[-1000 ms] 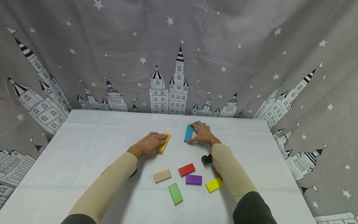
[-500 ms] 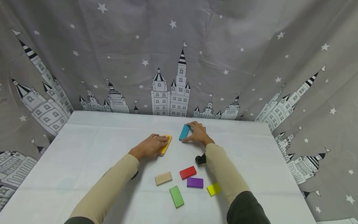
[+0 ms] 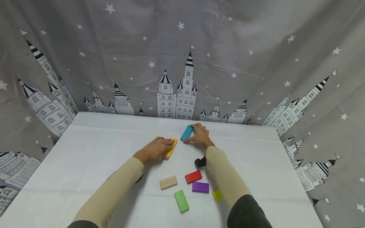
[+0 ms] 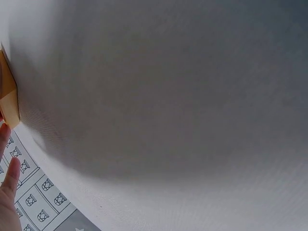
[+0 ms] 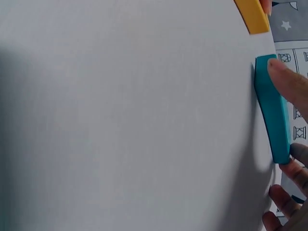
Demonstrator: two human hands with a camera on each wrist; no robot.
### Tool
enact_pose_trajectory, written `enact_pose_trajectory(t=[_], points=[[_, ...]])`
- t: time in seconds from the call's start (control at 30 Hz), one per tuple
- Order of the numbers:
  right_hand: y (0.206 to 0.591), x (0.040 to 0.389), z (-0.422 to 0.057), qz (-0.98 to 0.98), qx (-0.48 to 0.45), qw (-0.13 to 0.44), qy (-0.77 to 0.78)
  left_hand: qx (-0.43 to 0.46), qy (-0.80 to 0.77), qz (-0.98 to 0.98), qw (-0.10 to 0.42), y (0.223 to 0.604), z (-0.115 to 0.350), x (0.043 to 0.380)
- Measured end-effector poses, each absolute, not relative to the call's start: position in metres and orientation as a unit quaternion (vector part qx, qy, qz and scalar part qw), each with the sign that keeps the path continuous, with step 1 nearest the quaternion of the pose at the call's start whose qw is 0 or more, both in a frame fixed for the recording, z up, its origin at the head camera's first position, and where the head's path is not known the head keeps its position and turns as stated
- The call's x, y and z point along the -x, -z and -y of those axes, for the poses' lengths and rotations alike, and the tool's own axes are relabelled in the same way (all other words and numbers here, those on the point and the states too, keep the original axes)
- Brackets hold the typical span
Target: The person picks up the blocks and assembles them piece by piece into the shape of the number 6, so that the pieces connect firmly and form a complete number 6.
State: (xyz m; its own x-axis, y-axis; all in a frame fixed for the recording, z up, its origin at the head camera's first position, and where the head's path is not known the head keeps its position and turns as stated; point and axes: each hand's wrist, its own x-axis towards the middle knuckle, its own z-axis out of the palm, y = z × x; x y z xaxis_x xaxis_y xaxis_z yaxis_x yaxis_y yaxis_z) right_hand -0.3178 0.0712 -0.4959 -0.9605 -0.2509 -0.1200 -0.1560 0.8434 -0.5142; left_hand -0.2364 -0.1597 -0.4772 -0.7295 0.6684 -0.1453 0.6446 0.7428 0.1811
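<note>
My left hand (image 3: 155, 148) holds an orange-yellow wooden block (image 3: 172, 150), its fingers over the top and thumb by the near end. In the left wrist view only a side of that block (image 4: 8, 98) shows, at the left edge. To the right of it, a teal-blue block (image 3: 186, 132) lies slanted, pinched lengthwise by my right hand (image 3: 201, 135). The right wrist view has the thumb (image 5: 288, 79) on one end of the blue block (image 5: 272, 110) and fingertips at the other. A small gap separates the two blocks.
Nearer on the white-covered table (image 3: 94, 152) lie a natural wood block (image 3: 168, 182), a red one (image 3: 193, 177), a purple one (image 3: 200, 187) and a green one (image 3: 181, 201). My right sleeve partly hides a yellow block (image 3: 217, 195). A grey castle-print curtain (image 3: 128, 57) hangs behind.
My right hand has slid the blue block left, closer to the orange-yellow block, and it has turned to a steeper slant. The left hand stays almost in place with its block.
</note>
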Motion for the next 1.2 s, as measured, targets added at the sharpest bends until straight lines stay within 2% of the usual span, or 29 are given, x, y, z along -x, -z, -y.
enact_pose_trajectory(t=[0.23, 0.53, 1.2], points=[[0.496, 0.317, -0.062, -0.957, 0.094, 0.083, 0.261, -0.355, -0.052, -0.929, 0.093, 0.478, 0.161, 0.236], [0.495, 0.318, -0.067, -0.953, 0.098, 0.107, 0.267, -0.352, -0.056, -0.929, 0.097, 0.475, 0.16, 0.234], [0.494, 0.316, -0.054, -0.944, 0.102, 0.091, 0.299, -0.357, -0.047, -0.929, 0.089, 0.476, 0.159, 0.232]])
